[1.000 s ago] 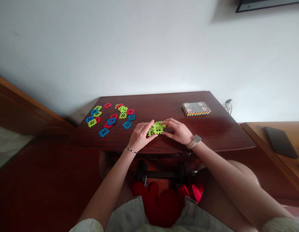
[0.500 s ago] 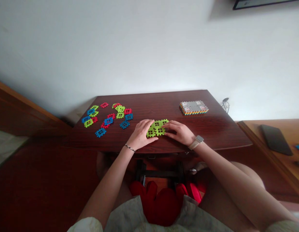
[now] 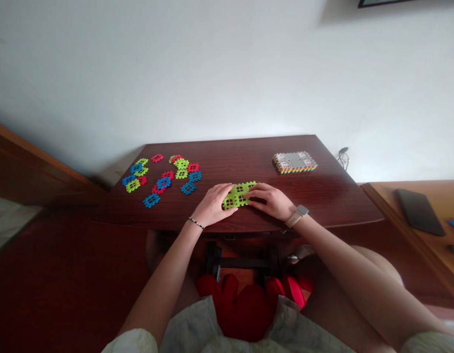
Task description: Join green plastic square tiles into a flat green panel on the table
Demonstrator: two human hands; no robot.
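A flat panel of green interlocking plastic tiles with square window holes lies at the front middle of the dark wooden table. Around its left edge my left hand is closed, thumb at the near side and fingers over the far side. My right hand grips the right end, its fingertips resting on top of the tiles. Both hands partly cover the panel's ends. Loose red, blue and green tiles of the same kind lie to the left, the nearest being a blue tile.
On the table, a stack of grey-topped tiles with colourful layers stands at the back right. More loose tiles spread over the left side. A wooden side surface at the right carries a black flat object.
My right fingers have slid slightly left over the green panel, and the gap between its tiles looks narrower. My left hand keeps its hold.
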